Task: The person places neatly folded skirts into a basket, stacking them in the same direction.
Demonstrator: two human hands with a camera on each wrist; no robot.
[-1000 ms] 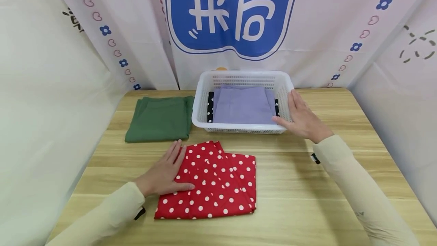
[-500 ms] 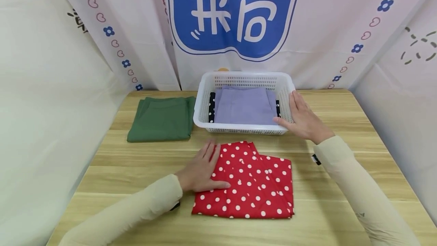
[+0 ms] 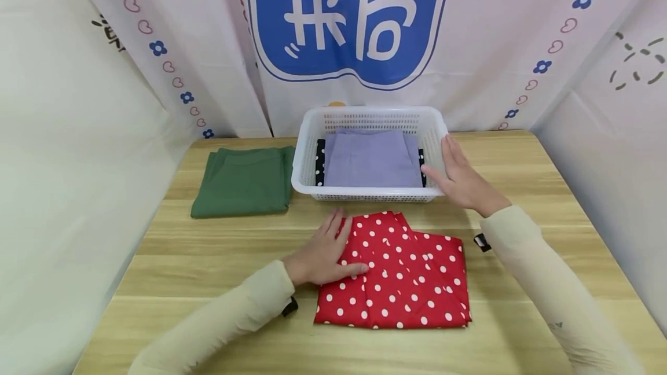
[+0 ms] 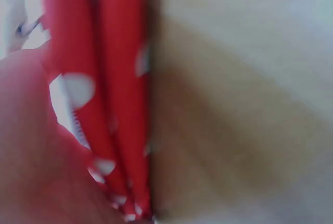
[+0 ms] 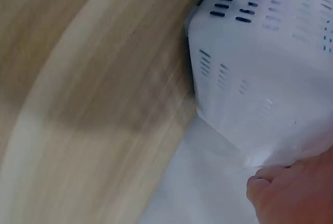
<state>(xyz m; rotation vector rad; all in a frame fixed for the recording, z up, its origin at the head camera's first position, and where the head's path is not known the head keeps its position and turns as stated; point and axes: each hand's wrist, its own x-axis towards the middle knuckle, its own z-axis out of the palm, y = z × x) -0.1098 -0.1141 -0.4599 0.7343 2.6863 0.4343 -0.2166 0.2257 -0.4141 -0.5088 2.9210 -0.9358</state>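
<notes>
A folded red cloth with white dots lies on the wooden table in the head view. My left hand rests on its left part, palm down, fingers extended and thumb spread. In the left wrist view the edge of the red cloth shows several folded layers. At the back stands a white plastic basket holding folded lavender cloth over black cloth with white dots. My right hand touches the basket's right rim, fingers fairly straight along it and thumb over the front corner.
Folded green cloth lies left of the basket. A patterned white curtain hangs behind the table, and white walls stand at both sides.
My left hand has slid the red dotted cloth to the right, from left of centre to below the basket. The right hand stays at the basket rim, its thumb slightly shifted.
</notes>
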